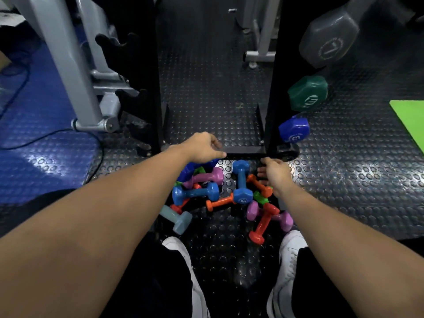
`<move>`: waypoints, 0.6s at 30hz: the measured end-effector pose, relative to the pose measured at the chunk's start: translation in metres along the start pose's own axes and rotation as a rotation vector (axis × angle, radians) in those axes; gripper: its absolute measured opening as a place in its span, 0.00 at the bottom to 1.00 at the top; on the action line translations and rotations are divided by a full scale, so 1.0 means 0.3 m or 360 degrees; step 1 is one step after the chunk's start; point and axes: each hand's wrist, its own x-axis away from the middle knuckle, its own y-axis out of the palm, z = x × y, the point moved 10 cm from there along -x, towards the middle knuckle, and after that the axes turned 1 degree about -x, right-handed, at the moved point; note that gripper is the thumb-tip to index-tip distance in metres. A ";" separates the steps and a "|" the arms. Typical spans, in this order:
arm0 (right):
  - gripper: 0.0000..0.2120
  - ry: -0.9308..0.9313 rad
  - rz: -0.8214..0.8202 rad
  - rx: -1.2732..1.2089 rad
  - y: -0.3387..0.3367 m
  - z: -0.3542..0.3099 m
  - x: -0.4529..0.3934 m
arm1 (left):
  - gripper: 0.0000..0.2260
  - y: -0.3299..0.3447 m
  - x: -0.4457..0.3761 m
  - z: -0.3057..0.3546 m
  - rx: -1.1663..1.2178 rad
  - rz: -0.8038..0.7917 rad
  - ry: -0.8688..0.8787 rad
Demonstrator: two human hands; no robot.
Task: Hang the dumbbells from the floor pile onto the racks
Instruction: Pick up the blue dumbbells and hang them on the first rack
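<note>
A pile of several small dumbbells lies on the studded floor in front of my feet: a blue dumbbell (pixel 240 182) standing lengthwise, another blue one (pixel 195 193), a purple one (pixel 205 176), orange ones (pixel 221 202), a pale grey-blue one (pixel 176 218). My left hand (pixel 202 146) hovers over the pile's far left, fingers loosely bent, holding nothing. My right hand (pixel 274 173) reaches down at the pile's right, fingers relaxed, empty. The black rack's right upright (pixel 274 88) carries a grey dumbbell (pixel 328 40), a green one (pixel 307 92) and a blue one (pixel 294 129). The left upright (pixel 146 88) has bare hooks.
A grey machine frame (pixel 68 65) stands at the left over a blue mat (pixel 34 157) with a cable. A green mat (pixel 410 120) lies at the right edge. My white shoes (pixel 286 260) stand just behind the pile. The rack's base bar (pixel 243 150) crosses beyond the pile.
</note>
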 end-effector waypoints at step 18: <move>0.39 0.0621 0.0164 0.0504 0.061 0.493 -0.123 | 0.29 0.505 -0.522 -0.051 -0.0100 -0.0311 -0.0137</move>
